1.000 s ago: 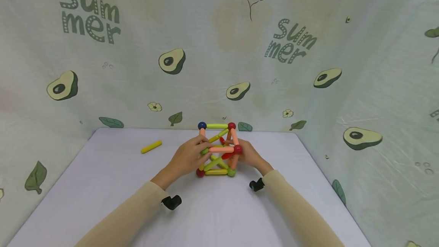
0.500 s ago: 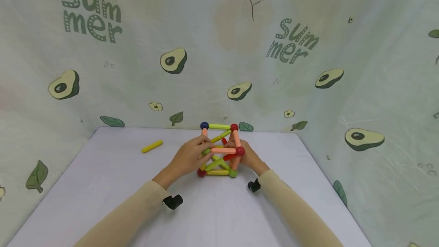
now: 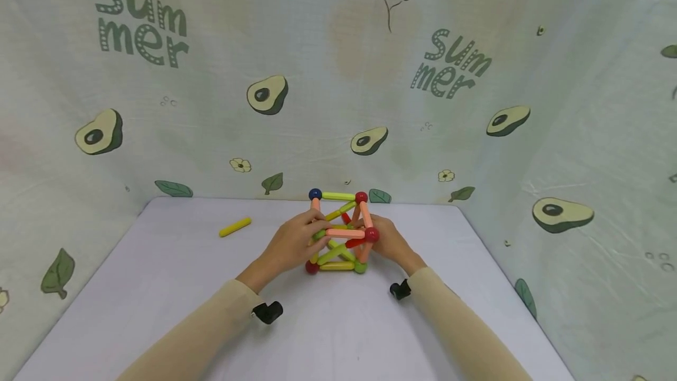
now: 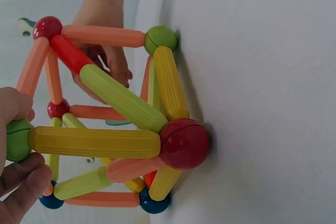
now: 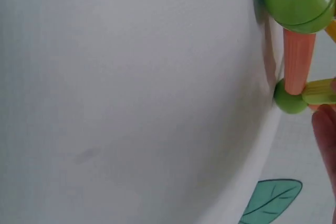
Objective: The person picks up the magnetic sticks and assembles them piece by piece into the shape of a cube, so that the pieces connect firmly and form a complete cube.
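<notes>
A cube-like frame of magnetic sticks and balls stands on the white table (image 3: 333, 322), with diagonal sticks across its sides. My left hand (image 3: 295, 241) pinches the green ball (image 4: 19, 140) at its upper front left corner, thumb on one side and fingers on the other. From there a yellow stick (image 4: 94, 142) runs down to a red ball (image 4: 185, 144) on the table. My right hand (image 3: 391, 239) reaches in from the right side, partly hidden behind the upper right red ball (image 3: 372, 234). In the right wrist view its fingertips hold a yellow-green stick (image 5: 319, 92) near a low green ball (image 5: 290, 98).
A loose yellow stick (image 3: 235, 227) lies on the table to the left of the frame. Behind the table hangs a pale cloth (image 3: 317, 46) printed with avocados and leaves. A blue ball (image 3: 315, 194) tops the frame's back left corner.
The frame's upper front right corner has shifted slightly right and toward me. My right wrist moved a little left, then back right. The left hand keeps its hold on the green ball.
</notes>
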The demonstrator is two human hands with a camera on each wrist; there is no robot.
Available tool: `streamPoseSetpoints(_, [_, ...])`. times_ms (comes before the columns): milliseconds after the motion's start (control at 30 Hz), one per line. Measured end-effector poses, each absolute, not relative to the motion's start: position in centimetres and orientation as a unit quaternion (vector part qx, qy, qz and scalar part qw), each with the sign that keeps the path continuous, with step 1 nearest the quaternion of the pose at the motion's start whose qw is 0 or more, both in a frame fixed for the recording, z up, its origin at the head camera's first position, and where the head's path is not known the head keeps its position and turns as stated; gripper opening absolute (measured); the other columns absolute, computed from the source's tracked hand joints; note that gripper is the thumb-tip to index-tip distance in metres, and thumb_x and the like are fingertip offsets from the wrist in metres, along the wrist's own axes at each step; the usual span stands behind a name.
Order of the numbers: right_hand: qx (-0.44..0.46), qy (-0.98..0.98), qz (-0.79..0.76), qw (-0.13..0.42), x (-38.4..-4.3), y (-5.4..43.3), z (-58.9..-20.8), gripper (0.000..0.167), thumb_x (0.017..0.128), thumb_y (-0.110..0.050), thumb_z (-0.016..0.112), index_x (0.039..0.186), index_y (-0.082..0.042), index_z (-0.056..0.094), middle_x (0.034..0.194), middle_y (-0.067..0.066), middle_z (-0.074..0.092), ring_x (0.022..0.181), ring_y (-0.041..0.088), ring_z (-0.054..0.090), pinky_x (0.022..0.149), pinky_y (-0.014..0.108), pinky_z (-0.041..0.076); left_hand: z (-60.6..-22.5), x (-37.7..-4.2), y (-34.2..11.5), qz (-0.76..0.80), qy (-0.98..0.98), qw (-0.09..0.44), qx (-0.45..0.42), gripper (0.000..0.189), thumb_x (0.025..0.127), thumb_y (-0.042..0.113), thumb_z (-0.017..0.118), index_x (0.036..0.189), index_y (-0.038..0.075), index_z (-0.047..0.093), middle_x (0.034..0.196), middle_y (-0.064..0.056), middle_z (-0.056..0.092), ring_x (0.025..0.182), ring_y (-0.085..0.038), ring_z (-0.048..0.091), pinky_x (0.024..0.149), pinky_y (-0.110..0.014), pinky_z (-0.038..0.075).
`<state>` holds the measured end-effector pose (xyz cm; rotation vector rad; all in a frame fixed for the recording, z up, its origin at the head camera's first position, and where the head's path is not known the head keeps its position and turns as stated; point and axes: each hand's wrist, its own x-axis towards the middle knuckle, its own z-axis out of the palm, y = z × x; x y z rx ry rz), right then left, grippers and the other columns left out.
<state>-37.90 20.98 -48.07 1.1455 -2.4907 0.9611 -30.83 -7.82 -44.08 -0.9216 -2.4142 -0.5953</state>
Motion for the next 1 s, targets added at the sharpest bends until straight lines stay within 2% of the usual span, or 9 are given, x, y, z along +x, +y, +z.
streamPoseSetpoints(67, [0.341,-0.874,0.319,0.138,-37.0,21.4,-47.8,0.038,0.091,-0.006,0.085,0.126,-0.007,0.071,0.118,0.011,0.075,0.107,0.028,0.072,0.092,0.042,0.062,-44.2,-30.8,-7.8,-0.217,-0.883,0.242,-0.337,0.025,0.095,0.028,0.082,0.118,0.016,0.080,0.113,0.004,0.066,0.090,-0.010,0.060,0.077,-0.024,0.056])
streamPoseSetpoints(133, [0.279,-0.886,0.326,0.175,-35.6,21.9,-47.4,0.037,0.093,-0.001,0.080,0.128,-0.007,0.070,0.114,0.008,0.076,0.097,0.021,0.073,0.084,0.036,0.063,-44.2,-30.8,-7.8,-0.215,-0.884,0.242,-0.337,0.025,0.096,0.028,0.082,0.118,0.016,0.080,0.113,0.004,0.066,0.091,-0.010,0.060,0.078,-0.024,0.056])
streamPoseSetpoints(267, [0.231,-0.862,0.394,0.222,-32.3,22.4,-45.7,0.034,0.097,0.005,0.061,0.129,-0.006,0.068,0.103,0.008,0.075,0.077,0.018,0.070,0.069,0.029,0.062,-44.1,-30.8,-7.9,-0.210,-0.886,0.243,-0.335,0.026,0.096,0.029,0.082,0.119,0.016,0.080,0.114,0.004,0.066,0.092,-0.010,0.061,0.079,-0.024,0.057])
streamPoseSetpoints(333, [0.254,-0.858,0.393,0.214,-31.0,22.2,-44.7,0.034,0.101,-0.003,0.062,0.134,-0.007,0.066,0.103,0.007,0.073,0.077,0.016,0.068,0.069,0.029,0.061,-44.0,-30.7,-8.0,-0.209,-0.887,0.245,-0.332,0.026,0.096,0.028,0.082,0.118,0.016,0.080,0.114,0.003,0.066,0.092,-0.011,0.062,0.080,-0.025,0.057])
streamPoseSetpoints(400, [0.283,-0.867,0.362,0.194,-30.3,21.9,-43.8,0.035,0.102,-0.011,0.068,0.137,-0.008,0.066,0.108,0.005,0.072,0.080,0.015,0.067,0.072,0.031,0.062,-43.9,-30.5,-8.0,-0.211,-0.887,0.243,-0.332,0.028,0.095,0.029,0.083,0.120,0.016,0.080,0.115,0.002,0.066,0.093,-0.012,0.063,0.080,-0.026,0.058])
streamPoseSetpoints(500, [0.308,-0.883,0.315,0.165,-30.0,21.7,-43.2,0.040,0.098,-0.019,0.079,0.137,-0.012,0.069,0.115,0.003,0.070,0.088,0.013,0.067,0.077,0.037,0.064,-44.0,-30.1,-7.8,-0.213,-0.888,0.238,-0.331,0.029,0.095,0.028,0.084,0.120,0.015,0.080,0.116,0.001,0.066,0.094,-0.013,0.063,0.082,-0.027,0.058])
streamPoseSetpoints(600, [0.312,-0.888,0.303,0.148,-30.1,22.2,-43.2,0.041,0.095,-0.015,0.082,0.134,-0.011,0.071,0.114,0.001,0.071,0.088,0.015,0.069,0.077,0.039,0.064,-44.0,-29.3,-7.3,-0.209,-0.889,0.229,-0.338,0.033,0.094,0.029,0.084,0.123,0.014,0.079,0.116,0.000,0.066,0.095,-0.015,0.064,0.082,-0.028,0.059])
streamPoseSetpoints(800, [0.299,-0.891,0.312,0.138,-30.7,23.6,-42.3,0.041,0.095,-0.011,0.081,0.134,-0.009,0.069,0.119,0.005,0.074,0.092,0.020,0.073,0.079,0.033,0.064,-43.0,-27.4,-5.8,-0.198,-0.886,0.209,-0.365,0.045,0.094,0.028,0.084,0.136,0.015,0.072,0.121,-0.002,0.068,0.096,-0.015,0.067,0.082,-0.029,0.060])
streamPoseSetpoints(1000, [0.270,-0.899,0.328,0.109,-31.8,24.6,-41.5,0.036,0.095,-0.011,0.081,0.130,-0.011,0.071,0.124,0.006,0.074,0.093,0.018,0.075,0.083,0.034,0.063,-42.2,-25.5,-3.9,-0.178,-0.878,0.193,-0.400,0.044,0.098,0.025,0.079,0.139,0.015,0.068,0.128,-0.002,0.069,0.106,-0.015,0.071,0.088,-0.025,0.060])
